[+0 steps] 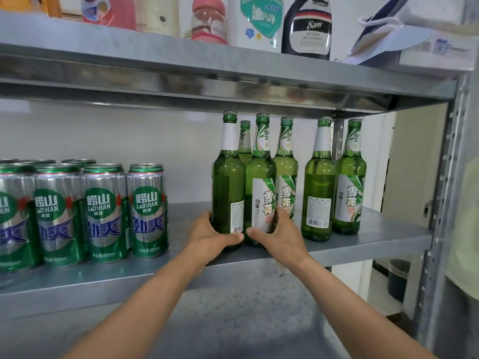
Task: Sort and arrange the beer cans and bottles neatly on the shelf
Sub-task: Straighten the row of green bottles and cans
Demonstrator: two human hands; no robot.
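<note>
The left hand grips the back-label bottle, the right hand the front-label bottle, right of the cans — squaring both into line likely comes next.

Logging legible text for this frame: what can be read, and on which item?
"崂山 LAOSHAN", "劲爽", "500ml": beer cans.
"雪花", "劲爽": front-label bottle.
"Sam KITCHEN OIL CLEANING": black bottle.
Fine print on back-label bottle: too small.
White top-shelf bottle: blurred.

Left hand holds one bottle, right hand its neighbour.
</note>
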